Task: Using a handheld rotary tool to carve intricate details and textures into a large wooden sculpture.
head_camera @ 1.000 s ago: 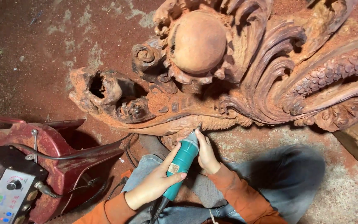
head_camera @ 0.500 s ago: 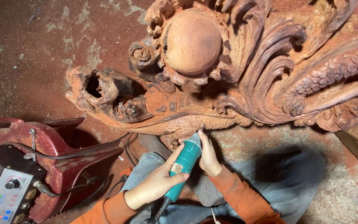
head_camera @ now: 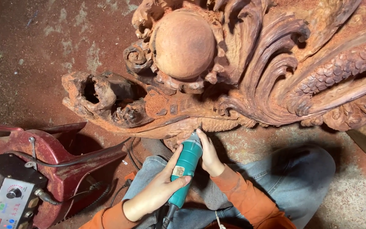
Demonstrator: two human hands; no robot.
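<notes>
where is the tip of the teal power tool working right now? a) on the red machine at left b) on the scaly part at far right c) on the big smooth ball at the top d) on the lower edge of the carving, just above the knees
d: both hands, left hand and right hand, hold the teal tool with its tip against the bottom edge of the wood carving, well below the smooth ball.

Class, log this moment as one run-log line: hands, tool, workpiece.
left hand: grips teal rotary tool | right hand: steadies tool's front end | tool tip: at lower edge of carved wooden sculpture
</notes>
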